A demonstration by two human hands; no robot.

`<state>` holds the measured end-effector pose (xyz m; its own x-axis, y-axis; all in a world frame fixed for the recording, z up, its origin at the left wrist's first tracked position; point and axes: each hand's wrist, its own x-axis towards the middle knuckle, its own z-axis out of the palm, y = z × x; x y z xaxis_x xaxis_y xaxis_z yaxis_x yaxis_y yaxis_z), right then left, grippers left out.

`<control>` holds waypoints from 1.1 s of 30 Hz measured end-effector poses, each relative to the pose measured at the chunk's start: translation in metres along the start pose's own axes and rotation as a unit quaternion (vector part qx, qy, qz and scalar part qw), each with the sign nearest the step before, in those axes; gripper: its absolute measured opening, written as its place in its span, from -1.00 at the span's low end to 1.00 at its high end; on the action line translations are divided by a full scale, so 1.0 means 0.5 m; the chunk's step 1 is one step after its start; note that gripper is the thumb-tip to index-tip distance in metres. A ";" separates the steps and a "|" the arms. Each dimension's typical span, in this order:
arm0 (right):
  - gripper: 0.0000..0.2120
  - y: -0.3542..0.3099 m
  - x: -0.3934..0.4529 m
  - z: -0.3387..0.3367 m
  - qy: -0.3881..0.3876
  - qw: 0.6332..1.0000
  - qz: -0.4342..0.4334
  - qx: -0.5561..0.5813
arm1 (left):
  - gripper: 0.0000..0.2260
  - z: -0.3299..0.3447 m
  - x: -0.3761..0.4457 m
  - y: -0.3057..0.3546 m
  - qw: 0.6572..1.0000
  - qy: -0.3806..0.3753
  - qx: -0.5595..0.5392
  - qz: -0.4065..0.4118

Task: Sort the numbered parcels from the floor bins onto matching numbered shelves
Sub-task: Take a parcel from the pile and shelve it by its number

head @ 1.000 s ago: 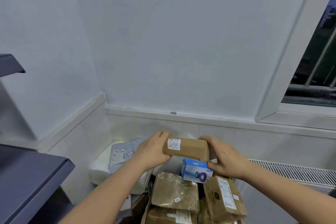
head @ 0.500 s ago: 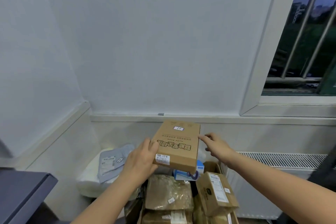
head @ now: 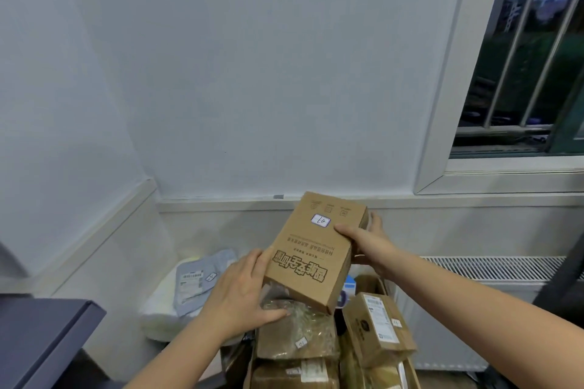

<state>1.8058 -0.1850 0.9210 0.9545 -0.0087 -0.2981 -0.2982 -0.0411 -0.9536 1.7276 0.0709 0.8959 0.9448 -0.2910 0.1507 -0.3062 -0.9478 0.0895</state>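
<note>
The person is holding a flat cardboard parcel (head: pixel 311 254) up in front of the wall, above the heap of parcels in the floor bin (head: pixel 319 344). The left hand (head: pixel 243 292) is gripping its near left edge, fingers curled under it and thumb on the side. The right hand (head: pixel 368 241) is clasping the far right edge, thumb lying on the top face just beside a small white number sticker (head: pixel 320 220). The parcel is tilting with its printed face toward the camera, so the step in hand looks like reading the number; the handwriting is too small to make out with certainty. A grey mailer bag (head: pixel 199 279) is lying on a white bag to the left. A dark shelf edge (head: pixel 60 335) is showing at lower left. Next, the person is likely needing to turn toward the shelves and find the matching number.
</note>
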 end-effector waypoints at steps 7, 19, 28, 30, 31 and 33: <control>-0.29 0.040 -0.029 0.069 0.117 0.980 -0.031 0.155 | 0.01 -0.009 -0.009 0.054 0.995 0.016 -0.023 -0.098; -0.44 0.070 -0.039 0.077 -0.077 0.992 0.030 0.096 | -0.11 -0.007 0.057 0.083 0.709 0.206 -0.481 -0.472; -0.53 0.127 -0.065 0.106 -0.300 0.950 0.032 0.083 | -0.33 0.000 0.070 0.143 0.548 0.332 -0.557 -0.528; -0.44 0.132 -0.065 0.093 -0.325 0.943 0.032 0.069 | -0.43 -0.002 0.046 0.144 0.560 0.355 -0.542 -0.515; -0.38 0.132 -0.057 0.083 -0.323 0.943 0.033 0.072 | -0.47 -0.007 0.031 0.146 0.575 0.359 -0.534 -0.505; -0.20 0.124 -0.030 0.063 -0.295 0.952 0.026 0.079 | -0.56 -0.016 -0.003 0.147 0.615 0.360 -0.511 -0.481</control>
<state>1.7728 -0.1560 0.8648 0.7839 0.5578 -0.2727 -0.3869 0.0953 -0.9172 1.7027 0.0027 0.9100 0.5619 0.8220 -0.0925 0.0941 0.0477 0.9944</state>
